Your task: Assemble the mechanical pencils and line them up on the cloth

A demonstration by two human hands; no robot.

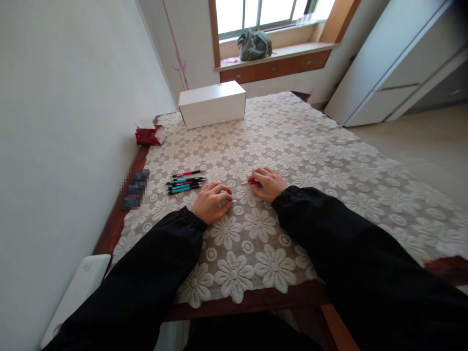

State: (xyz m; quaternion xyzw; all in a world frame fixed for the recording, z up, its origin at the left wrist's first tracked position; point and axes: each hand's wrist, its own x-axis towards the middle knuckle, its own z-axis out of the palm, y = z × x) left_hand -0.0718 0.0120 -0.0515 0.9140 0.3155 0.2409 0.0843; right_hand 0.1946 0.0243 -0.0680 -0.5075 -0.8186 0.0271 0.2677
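Note:
My right hand (266, 184) is closed around a small red pen part (253, 182), and a thin tip sticks out of it to the left. Most of that part is hidden by the fingers. To its left, my left hand (213, 202) rests low over the tablecloth with fingers curled and thumb bent in. A tiny pale piece shows at its fingertips, too small to name. Just beyond the left hand lies a pile of black, teal and red pens (185, 185). A single red and black pen (187, 173) lies apart behind the pile.
A flowered lace tablecloth (234, 275) covers the table. At the far end stands a long white box (215, 107). Along the left edge are a red packet (149, 136), a blurred dark item (135, 190) and a white case (82, 287). The wall is close on the left.

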